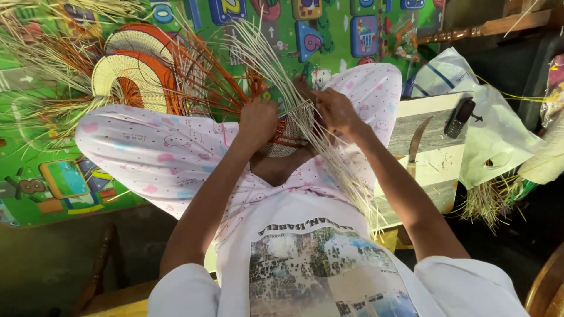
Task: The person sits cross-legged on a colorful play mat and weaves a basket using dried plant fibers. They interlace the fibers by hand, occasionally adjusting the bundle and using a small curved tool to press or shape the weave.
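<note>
In the head view, a green play mat (35, 176) with bright cartoon panels covers the floor. A half-woven piece (288, 138) of pale and orange strips rests on the person's lap. The left hand (257, 122) clasps its edge in a closed grip; the right hand (336, 110) pinches pale strips (329, 158). Finished woven fans (138, 70) lie on the mat; a knife (415, 149) and phone (459, 117) lie on a board (429, 170) beside white bags (499, 135).

Single head-worn view, looking steeply down, close over lap

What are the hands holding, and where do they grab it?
Both hands grip a half-woven piece: left hand on its woven edge, right hand pinching the loose pale strips near the weave.
</note>
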